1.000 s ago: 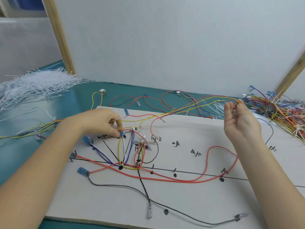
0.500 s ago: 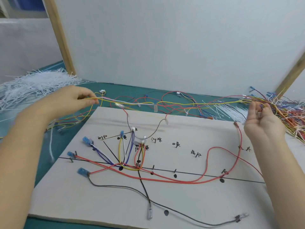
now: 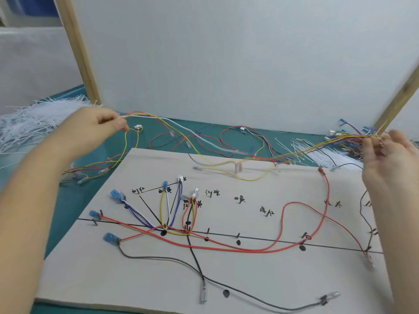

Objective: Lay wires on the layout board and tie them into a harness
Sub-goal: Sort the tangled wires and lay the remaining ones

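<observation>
A beige layout board (image 3: 249, 275) lies on the teal table, marked with black lines, pegs and handwritten labels. Red, yellow, blue, white and grey wires (image 3: 226, 245) with blue terminals are laid along its lines. My left hand (image 3: 90, 130) is raised at the far left and pinches one end of a bunch of yellow, red and white wires (image 3: 181, 134). These wires sag across the board's far edge to my right hand (image 3: 390, 159), which grips their other end at the far right, fingers curled.
A heap of white cable ties (image 3: 29, 123) lies at the far left. More white ties (image 3: 313, 152) and a tangle of coloured wires (image 3: 349, 137) lie at the far right. Loose wires (image 3: 244, 141) lie behind the board. A white panel with wooden posts (image 3: 77, 48) stands behind.
My left hand rose from the board's middle to the far left, drawing the wire bunch out. My right hand moved right toward the wire tangle, stretching the bunch between both hands.
</observation>
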The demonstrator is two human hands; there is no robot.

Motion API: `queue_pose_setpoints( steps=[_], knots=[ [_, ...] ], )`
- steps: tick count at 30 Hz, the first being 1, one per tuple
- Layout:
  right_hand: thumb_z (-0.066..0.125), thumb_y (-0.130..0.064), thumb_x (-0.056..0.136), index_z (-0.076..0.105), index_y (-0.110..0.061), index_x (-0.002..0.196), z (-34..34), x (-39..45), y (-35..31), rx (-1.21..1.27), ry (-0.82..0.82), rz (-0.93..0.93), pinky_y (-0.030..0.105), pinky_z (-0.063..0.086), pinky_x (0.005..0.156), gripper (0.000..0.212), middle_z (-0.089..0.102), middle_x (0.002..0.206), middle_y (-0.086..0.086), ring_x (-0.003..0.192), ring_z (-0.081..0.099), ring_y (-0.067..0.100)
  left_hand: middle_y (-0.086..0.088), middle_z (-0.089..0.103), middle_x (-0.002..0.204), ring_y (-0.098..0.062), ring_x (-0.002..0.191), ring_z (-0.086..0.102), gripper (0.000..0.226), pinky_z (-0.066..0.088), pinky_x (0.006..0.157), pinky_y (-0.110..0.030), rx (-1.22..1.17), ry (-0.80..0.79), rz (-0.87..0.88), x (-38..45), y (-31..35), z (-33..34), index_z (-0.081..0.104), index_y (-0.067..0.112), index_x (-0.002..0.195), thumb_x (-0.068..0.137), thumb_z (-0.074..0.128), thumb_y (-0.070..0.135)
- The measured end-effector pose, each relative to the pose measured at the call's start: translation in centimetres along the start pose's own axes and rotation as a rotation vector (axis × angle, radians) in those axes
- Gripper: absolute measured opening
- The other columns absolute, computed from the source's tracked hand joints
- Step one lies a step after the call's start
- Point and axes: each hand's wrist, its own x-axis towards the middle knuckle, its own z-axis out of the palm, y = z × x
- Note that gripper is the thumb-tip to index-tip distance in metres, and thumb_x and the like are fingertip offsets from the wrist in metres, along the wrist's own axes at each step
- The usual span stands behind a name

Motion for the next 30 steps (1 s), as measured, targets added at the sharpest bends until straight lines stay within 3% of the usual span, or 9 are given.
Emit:
queue_pose_setpoints(
  steps=[1,6,10,12,14,16,22,26,30],
  knots=[
    [0.041,0.005,0.093,0.055,-0.005,0.107,1.1,-0.5,-0.1,0.155,-0.006,0.062,0.009,0.045,0.073,0.022,0.056,0.082,-0.012,0.066,0.057,-0.002,-0.008,0.046,0.059,-0.012,0.051,0.041,0.025,0.030,0.052,-0.025,0.024,-0.019,0.046,-0.2,1.2,0.5,0.064,0.029,0.071,0.093,0.054,0.025],
    [0.047,-0.006,0.084,0.058,-0.032,0.098,6.3,-6.7,-1.0,-0.435,-0.467,-0.276,0.024,0.048,0.076,0.032,0.060,0.076,-0.015,0.069,0.057,0.007,-0.009,0.056,0.065,-0.006,0.056,0.041,0.017,0.027,0.050,-0.016,-0.062,-0.097,0.226,-1.5,6.3,2.3,0.066,0.030,0.081,0.092,0.056,0.023],
    [0.062,-0.034,0.084,0.027,-0.057,0.128,8.2,-11.7,0.1,-0.701,-0.917,-0.462,0.014,0.041,0.071,0.061,0.054,0.081,-0.010,0.068,0.052,0.004,-0.007,0.060,0.068,-0.017,0.059,0.046,0.013,0.031,0.054,-0.026,-0.147,-0.214,0.358,-2.9,8.9,2.8,0.066,0.039,0.079,0.084,0.054,0.042],
    [0.062,-0.037,0.086,0.017,-0.060,0.133,8.7,-13.5,0.8,-0.760,-1.069,-0.462,0.016,0.040,0.074,0.068,0.053,0.079,-0.007,0.070,0.050,0.001,0.000,0.059,0.064,-0.011,0.055,0.044,0.015,0.029,0.051,-0.020,-0.174,-0.286,0.420,-3.6,9.8,3.2,0.067,0.038,0.082,0.082,0.052,0.042],
    [0.057,-0.030,0.091,0.045,-0.039,0.128,8.8,-13.9,1.2,-0.781,-1.075,-0.467,0.022,0.038,0.066,0.040,0.055,0.074,-0.004,0.066,0.048,0.007,0.003,0.056,0.061,-0.008,0.053,0.041,0.015,0.027,0.049,-0.015,-0.144,-0.353,0.476,-4.0,10.3,3.6,0.068,0.036,0.085,0.083,0.054,0.040],
    [0.053,-0.020,0.094,0.060,-0.018,0.100,8.7,-13.0,1.1,-0.786,-0.970,-0.455,0.028,0.034,0.060,0.009,0.057,0.068,0.003,0.064,0.046,0.014,0.012,0.057,0.060,-0.005,0.055,0.044,0.011,0.030,0.051,-0.012,-0.078,-0.389,0.484,-4.0,10.4,3.9,0.069,0.034,0.088,0.087,0.058,0.035],
    [0.053,-0.020,0.093,0.049,-0.037,0.073,7.9,-10.3,0.8,-0.833,-0.801,-0.485,0.015,0.032,0.054,0.027,0.057,0.060,0.002,0.060,0.044,0.013,0.008,0.058,0.067,0.001,0.068,0.052,0.020,0.038,0.060,-0.009,-0.044,-0.358,0.352,-3.2,9.4,4.6,0.063,0.037,0.094,0.091,0.055,0.019],
    [0.055,-0.020,0.091,0.055,-0.031,0.074,7.2,-8.7,1.0,-0.825,-0.696,-0.441,0.019,0.035,0.055,0.020,0.057,0.058,0.002,0.057,0.050,0.010,0.010,0.052,0.054,0.000,0.052,0.049,0.019,0.035,0.051,-0.010,-0.062,-0.313,0.218,-2.4,7.7,4.6,0.063,0.034,0.084,0.093,0.051,0.022],
    [0.055,-0.022,0.092,0.064,-0.015,0.079,6.9,-7.8,1.6,-0.958,-0.631,-0.447,0.033,0.036,0.063,0.017,0.061,0.064,0.013,0.066,0.054,0.030,0.011,0.050,0.054,-0.003,0.053,0.043,0.018,0.034,0.055,-0.021,-0.059,-0.314,0.179,-1.9,6.7,4.7,0.063,0.040,0.078,0.091,0.053,0.032]
  ],
)
